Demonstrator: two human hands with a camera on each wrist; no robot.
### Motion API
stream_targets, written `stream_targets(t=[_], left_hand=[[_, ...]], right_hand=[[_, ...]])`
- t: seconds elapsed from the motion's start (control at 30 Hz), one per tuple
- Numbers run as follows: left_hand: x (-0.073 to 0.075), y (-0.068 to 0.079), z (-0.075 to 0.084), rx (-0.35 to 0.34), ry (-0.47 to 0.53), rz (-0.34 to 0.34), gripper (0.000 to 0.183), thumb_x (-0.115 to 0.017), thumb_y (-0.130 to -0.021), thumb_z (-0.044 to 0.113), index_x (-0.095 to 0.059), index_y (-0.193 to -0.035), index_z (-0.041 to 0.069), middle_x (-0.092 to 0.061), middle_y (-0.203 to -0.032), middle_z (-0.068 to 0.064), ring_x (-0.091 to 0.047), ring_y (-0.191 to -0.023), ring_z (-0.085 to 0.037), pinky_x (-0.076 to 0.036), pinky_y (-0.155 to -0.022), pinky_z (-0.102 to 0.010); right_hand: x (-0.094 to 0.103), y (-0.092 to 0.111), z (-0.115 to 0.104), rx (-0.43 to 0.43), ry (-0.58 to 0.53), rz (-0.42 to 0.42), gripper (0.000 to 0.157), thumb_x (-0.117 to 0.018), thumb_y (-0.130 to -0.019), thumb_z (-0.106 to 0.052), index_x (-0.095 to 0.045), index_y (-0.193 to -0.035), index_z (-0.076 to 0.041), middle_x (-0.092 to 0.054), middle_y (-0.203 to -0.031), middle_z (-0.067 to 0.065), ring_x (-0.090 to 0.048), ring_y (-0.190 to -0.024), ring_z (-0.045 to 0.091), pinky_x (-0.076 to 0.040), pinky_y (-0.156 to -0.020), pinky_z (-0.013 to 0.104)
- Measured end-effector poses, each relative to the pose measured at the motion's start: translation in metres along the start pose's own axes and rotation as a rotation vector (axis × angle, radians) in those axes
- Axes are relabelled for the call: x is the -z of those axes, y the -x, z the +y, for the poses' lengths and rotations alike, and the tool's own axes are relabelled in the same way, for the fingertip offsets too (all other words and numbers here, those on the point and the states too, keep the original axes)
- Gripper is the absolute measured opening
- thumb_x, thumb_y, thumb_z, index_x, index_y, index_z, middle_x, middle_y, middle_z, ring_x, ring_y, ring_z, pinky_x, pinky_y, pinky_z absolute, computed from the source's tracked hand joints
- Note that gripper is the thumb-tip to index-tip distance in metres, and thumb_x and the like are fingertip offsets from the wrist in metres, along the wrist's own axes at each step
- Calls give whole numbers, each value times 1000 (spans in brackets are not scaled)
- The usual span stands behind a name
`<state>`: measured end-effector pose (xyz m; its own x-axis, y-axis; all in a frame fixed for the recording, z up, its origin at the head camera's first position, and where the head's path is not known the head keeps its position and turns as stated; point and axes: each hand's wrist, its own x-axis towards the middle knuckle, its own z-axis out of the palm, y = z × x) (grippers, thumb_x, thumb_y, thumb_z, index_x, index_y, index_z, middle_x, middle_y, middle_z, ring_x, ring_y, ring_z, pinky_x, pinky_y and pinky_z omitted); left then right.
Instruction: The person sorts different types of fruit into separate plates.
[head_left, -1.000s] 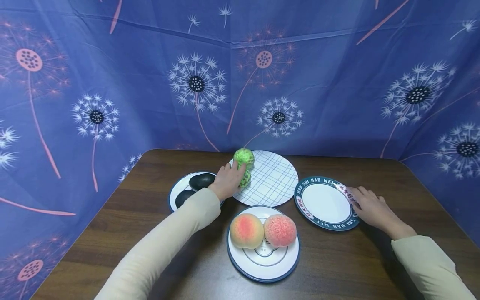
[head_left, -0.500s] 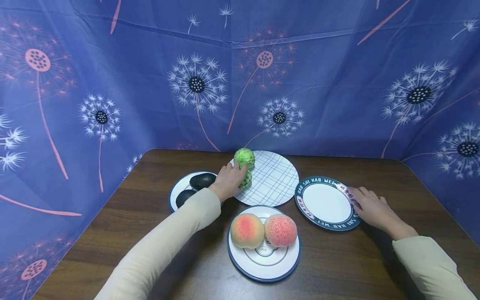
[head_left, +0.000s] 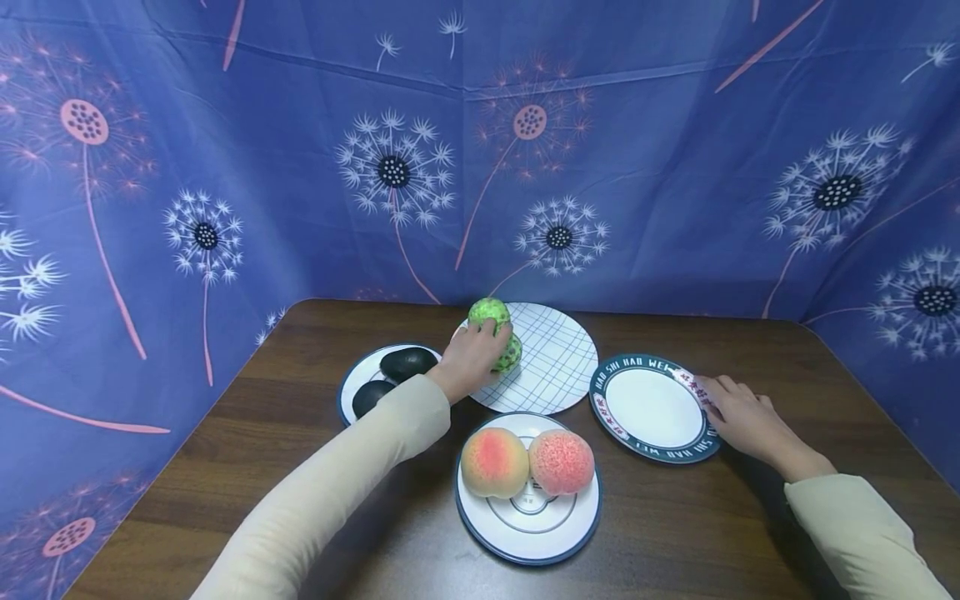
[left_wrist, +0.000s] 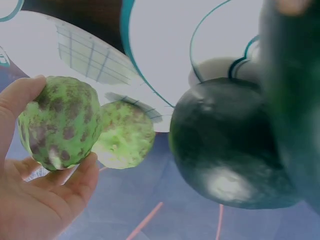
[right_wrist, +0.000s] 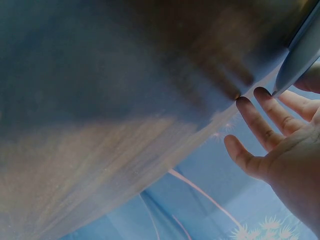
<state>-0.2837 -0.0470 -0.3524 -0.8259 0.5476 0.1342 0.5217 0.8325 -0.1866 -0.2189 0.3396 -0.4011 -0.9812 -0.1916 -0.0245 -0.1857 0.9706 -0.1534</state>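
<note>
My left hand (head_left: 474, 354) grips a green custard apple (left_wrist: 62, 122) with brown patches, thumb on one side and fingers on the other. It is over the left part of the checked white plate (head_left: 551, 358). A second custard apple (head_left: 489, 310) sits just behind it, near that plate's far left edge. My right hand (head_left: 750, 421) rests at the right rim of the teal-rimmed plate (head_left: 652, 408). In the right wrist view its fingers (right_wrist: 257, 122) are extended and spread by the rim, while the thumb lies partly hidden past it.
Two dark avocados (head_left: 408, 364) lie on a blue-rimmed plate (head_left: 347, 385) at the left, partly behind the left sleeve. Two peaches (head_left: 495, 462) sit on another blue-rimmed plate (head_left: 528, 546) in front. A blue dandelion-print cloth (head_left: 645, 167) hangs behind the wooden table (head_left: 675, 533).
My left hand has shifted a little to the right with the nearer custard apple, away from the avocado plate. The right hand stays at the teal-rimmed plate.
</note>
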Motion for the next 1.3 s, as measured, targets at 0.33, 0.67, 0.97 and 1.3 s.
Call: stream_targets(t=[0.33, 0.67, 0.97, 1.3], left_hand=[[6, -8, 16, -41, 23, 19, 76, -71, -76, 38, -33, -136, 12, -47, -128, -13, -52, -111, -31, -49, -90, -41], [14, -19, 36, -81, -17, 28, 75, -70, -76, 43, -34, -135, 14, -49, -122, -9, -54, -107, -26, -49, -88, -36], [27, -30, 56, -136, -60, 52, 70, -68, -76, 46, -37, -131, 16, -51, -117, -6, -55, -100, -23, -50, -83, -34], [36, -42, 82, -180, -78, 3, 77, -65, -78, 50, -29, -138, 18, -45, -127, -6, -53, -106, -22, -48, -88, -33]], right_hand=[[-3, -2, 0, -17, 5, -7, 56, -55, -87, -17, -34, -134, 6, -42, -124, 32, -39, -112, 50, -28, -85, 72], [-2, -1, -1, -8, 1, 3, 55, -55, -87, -17, -35, -133, 7, -43, -123, 32, -38, -112, 50, -28, -85, 72], [-1, 0, -1, -1, -7, 1, 55, -54, -88, -17, -35, -134, 6, -43, -122, 32, -38, -111, 50, -29, -84, 71], [0, 0, -1, 14, -7, 2, 54, -52, -89, -16, -34, -134, 6, -43, -123, 31, -38, -112, 50, -28, -84, 71]])
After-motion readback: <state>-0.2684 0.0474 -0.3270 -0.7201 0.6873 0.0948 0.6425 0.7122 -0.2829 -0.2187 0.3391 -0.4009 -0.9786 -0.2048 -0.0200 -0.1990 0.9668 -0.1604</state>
